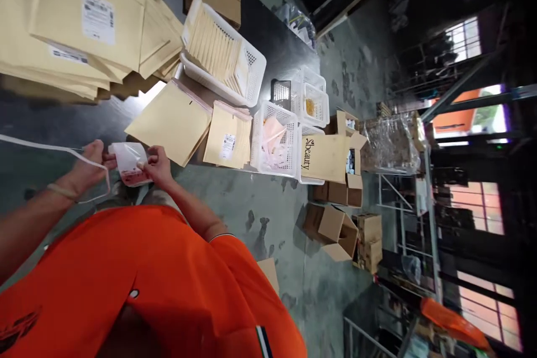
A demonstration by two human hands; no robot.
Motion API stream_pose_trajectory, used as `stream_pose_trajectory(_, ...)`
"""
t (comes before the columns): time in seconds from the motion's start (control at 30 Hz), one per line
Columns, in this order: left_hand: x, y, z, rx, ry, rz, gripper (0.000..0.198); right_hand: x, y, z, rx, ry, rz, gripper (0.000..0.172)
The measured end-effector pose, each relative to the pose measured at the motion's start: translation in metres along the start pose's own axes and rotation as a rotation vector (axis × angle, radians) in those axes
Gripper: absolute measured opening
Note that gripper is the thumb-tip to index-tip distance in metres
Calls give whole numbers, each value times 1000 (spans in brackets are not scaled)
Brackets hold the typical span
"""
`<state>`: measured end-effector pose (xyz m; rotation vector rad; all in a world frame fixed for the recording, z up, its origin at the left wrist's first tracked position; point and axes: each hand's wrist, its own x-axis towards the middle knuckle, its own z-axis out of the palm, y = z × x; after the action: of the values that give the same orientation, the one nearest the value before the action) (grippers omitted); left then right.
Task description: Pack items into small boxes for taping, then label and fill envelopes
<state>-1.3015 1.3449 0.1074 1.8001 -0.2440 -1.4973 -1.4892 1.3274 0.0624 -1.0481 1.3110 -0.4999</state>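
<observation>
Where L hand (90, 165) & R hand (156, 166) pinch — poly bag (128, 163) sits.

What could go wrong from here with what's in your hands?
The white strip looping from the left hand could snag or tangle with the clear plastic bag in the right hand. The tan mailer lying at the edge of the table looks liable to slide off if bumped.
</observation>
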Motion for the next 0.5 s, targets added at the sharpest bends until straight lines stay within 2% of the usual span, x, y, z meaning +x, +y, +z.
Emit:
stream_pose_trajectory(0.03,-3,-6,-1,-4,-24,5,72,1,-4,4,15,19,23,38)
stream_pose_trajectory(0.13,-14,-20,-1,19,-141,60,87,6,-15,12,16,-1,75,18)
stream_pose_trajectory(0.23,-19,-20,1,70,-158,98,75,8,-24,10,1,-12,78,12)
stream_pose_trajectory(0.37,-14,-12,6,111,-164,90,65,8,-26,0,-85,17,-37,10)
stream_pose_trajectory(0.5,-8,-9,18,131,-155,45,65,-1,-20,-7,-362,58,-121,7)
